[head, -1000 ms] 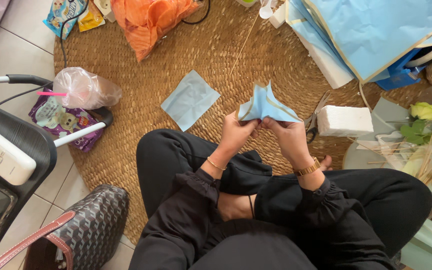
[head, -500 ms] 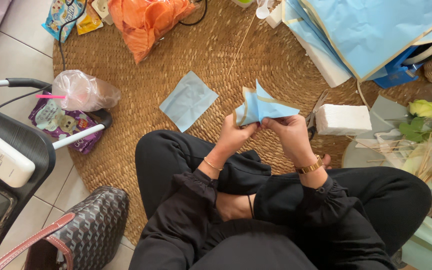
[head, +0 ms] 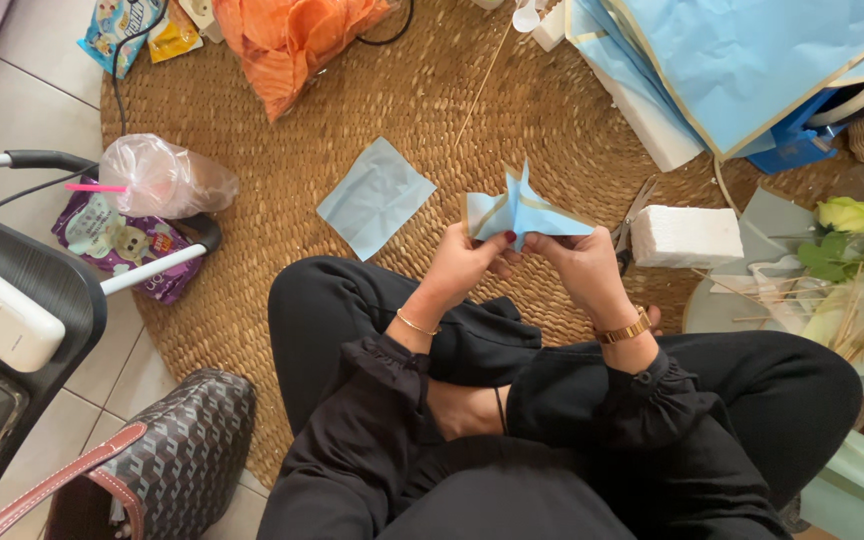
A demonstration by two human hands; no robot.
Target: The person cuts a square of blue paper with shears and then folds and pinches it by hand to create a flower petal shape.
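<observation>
I sit cross-legged on the round woven straw mat [head: 352, 330], my knees in black trousers nearest to me. Just above them my left hand [head: 462, 265] pinches the left end of a folded piece of light blue paper with a pale gold edge [head: 522, 212], thumb and fingers pressed together on it. My right hand [head: 577, 268] pinches the right end the same way, so the paper sits between both hands, held up off the mat. Its long axis runs left to right across me, with one folded point sticking upward away from me. Both hands are equally near, each touching it.

Just beyond my left hand a flat square of light blue paper [head: 375, 196] lies on the mat. To the right, a white foam block [head: 687, 236] rests beside a pair of scissors [head: 632, 215]. Farther off lie crumpled orange tissue paper [head: 292, 40] and large sheets of light blue paper [head: 752, 60].
</observation>
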